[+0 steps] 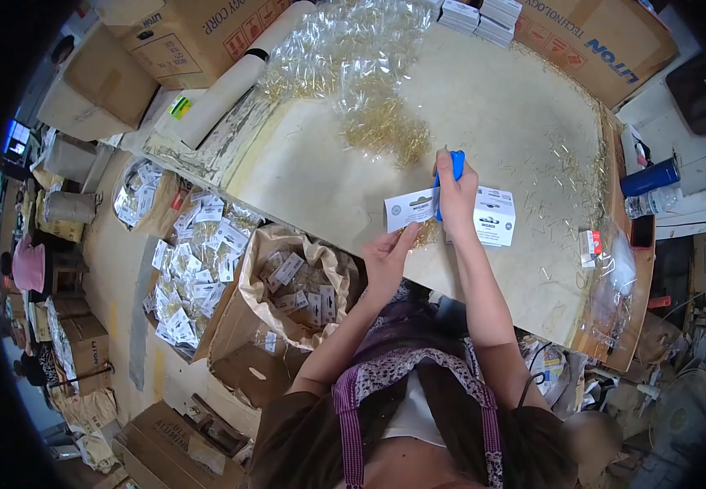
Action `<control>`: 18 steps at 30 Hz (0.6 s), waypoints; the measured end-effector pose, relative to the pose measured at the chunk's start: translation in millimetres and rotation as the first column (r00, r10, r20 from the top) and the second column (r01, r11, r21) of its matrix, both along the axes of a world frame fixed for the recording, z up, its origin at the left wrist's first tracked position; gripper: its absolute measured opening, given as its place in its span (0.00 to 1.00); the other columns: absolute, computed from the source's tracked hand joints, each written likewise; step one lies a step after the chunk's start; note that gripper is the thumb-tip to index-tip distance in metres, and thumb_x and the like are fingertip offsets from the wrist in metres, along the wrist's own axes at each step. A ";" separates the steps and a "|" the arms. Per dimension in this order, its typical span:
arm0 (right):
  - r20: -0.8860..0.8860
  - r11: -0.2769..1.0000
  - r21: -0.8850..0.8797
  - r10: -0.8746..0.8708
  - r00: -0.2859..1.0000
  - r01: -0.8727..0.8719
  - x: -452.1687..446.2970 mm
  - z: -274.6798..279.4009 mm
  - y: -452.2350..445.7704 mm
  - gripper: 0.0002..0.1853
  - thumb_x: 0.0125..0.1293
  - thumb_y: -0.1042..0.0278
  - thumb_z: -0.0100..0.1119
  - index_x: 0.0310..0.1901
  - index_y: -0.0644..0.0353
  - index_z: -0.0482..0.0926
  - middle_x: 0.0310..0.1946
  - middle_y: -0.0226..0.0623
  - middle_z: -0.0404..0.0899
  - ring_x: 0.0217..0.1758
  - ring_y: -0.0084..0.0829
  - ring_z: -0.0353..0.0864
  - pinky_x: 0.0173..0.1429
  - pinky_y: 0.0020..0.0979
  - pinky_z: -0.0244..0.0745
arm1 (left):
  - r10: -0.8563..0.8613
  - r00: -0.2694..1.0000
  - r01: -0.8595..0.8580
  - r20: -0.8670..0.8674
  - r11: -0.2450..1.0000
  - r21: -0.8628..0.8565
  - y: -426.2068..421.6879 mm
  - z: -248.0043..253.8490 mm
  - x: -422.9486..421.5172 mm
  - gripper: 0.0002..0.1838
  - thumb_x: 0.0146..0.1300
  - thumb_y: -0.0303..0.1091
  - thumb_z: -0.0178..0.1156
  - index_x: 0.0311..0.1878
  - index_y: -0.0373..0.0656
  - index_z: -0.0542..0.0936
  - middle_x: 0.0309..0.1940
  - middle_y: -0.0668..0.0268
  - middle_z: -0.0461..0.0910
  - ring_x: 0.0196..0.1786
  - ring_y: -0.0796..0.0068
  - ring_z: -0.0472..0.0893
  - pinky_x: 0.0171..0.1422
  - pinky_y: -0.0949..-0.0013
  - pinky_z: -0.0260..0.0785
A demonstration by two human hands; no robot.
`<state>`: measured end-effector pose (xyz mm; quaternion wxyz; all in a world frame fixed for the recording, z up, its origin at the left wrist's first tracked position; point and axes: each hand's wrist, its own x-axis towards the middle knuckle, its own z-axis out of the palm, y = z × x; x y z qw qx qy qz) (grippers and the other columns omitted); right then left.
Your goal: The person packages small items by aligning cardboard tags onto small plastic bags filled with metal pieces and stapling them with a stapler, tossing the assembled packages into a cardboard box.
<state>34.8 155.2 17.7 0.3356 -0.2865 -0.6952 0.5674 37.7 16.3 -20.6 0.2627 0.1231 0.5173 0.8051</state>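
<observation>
My right hand (456,193) is wrapped round a blue stapler-like tool (458,165), held upright over the table. The tool's lower end meets the right edge of a white printed card (409,209). Beneath that card hangs a small clear bag of gold pieces (426,235), which my left hand (389,254) pinches at the card's lower edge. Just right of my right hand, more white printed cards (493,218) lie on the table. Beyond both hands sits a loose heap of gold pieces (406,130).
Clear bags with gold pieces (353,49) cover the table's far side. Card stacks (479,18) and cartons (597,41) stand behind. A paper-lined box (247,277) and many carded packs (194,277) are at lower left. A blue bottle (650,177) lies at right.
</observation>
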 end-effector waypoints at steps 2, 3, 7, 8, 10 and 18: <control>-0.002 1.000 0.005 -0.007 1.000 0.007 0.9 0.7 -0.8 0.27 0.61 0.40 0.51 0.24 0.60 0.70 0.17 0.27 0.69 0.20 0.18 0.67 0.24 0.22 0.61 | 0.009 1.000 -0.009 0.003 1.000 -0.003 1.7 -0.7 1.3 0.11 0.62 0.26 0.56 0.45 0.31 0.79 0.37 0.69 0.79 0.37 0.87 0.74 0.44 0.81 0.67; -0.001 0.999 -0.015 -0.029 1.000 0.029 1.4 3.1 -1.7 0.25 0.62 0.43 0.52 0.23 0.61 0.70 0.16 0.27 0.67 0.21 0.18 0.65 0.25 0.23 0.60 | 0.019 1.000 -0.019 -0.006 1.000 0.001 2.6 0.4 1.1 0.11 0.62 0.27 0.57 0.45 0.31 0.79 0.37 0.69 0.79 0.37 0.87 0.74 0.43 0.81 0.67; -0.019 0.995 0.003 -0.100 0.995 0.100 3.1 6.4 -4.8 0.23 0.62 0.48 0.54 0.23 0.63 0.70 0.15 0.26 0.66 0.21 0.18 0.62 0.25 0.25 0.59 | 0.031 0.999 -0.030 -0.023 0.999 0.033 4.3 5.4 -1.5 0.10 0.62 0.27 0.57 0.44 0.31 0.79 0.35 0.70 0.80 0.36 0.88 0.74 0.42 0.82 0.67; -0.020 0.995 0.002 -0.101 0.995 0.101 3.4 6.6 -4.4 0.23 0.62 0.48 0.54 0.23 0.63 0.70 0.15 0.26 0.66 0.21 0.18 0.62 0.25 0.25 0.59 | 0.031 0.999 -0.030 -0.024 0.999 0.032 3.5 2.9 -1.5 0.10 0.62 0.27 0.57 0.44 0.31 0.79 0.35 0.70 0.80 0.36 0.88 0.74 0.42 0.82 0.67; -0.057 0.995 -0.017 -0.102 0.993 0.101 3.4 7.0 -3.3 0.23 0.63 0.48 0.53 0.24 0.63 0.71 0.15 0.28 0.67 0.21 0.19 0.62 0.25 0.26 0.60 | -0.035 0.993 0.028 -0.110 0.998 -0.063 1.5 -1.6 -2.4 0.11 0.62 0.27 0.57 0.46 0.31 0.78 0.36 0.69 0.79 0.36 0.87 0.74 0.41 0.82 0.66; -0.041 1.000 0.008 0.015 0.999 -0.015 8.6 -0.5 -35.9 0.19 0.63 0.53 0.52 0.34 0.66 0.75 0.23 0.41 0.73 0.25 0.30 0.75 0.30 0.31 0.68 | -0.069 0.990 0.064 -0.124 0.997 -0.049 6.5 -24.0 -5.1 0.04 0.60 0.23 0.55 0.34 0.33 0.78 0.26 0.75 0.75 0.28 0.90 0.69 0.30 0.83 0.59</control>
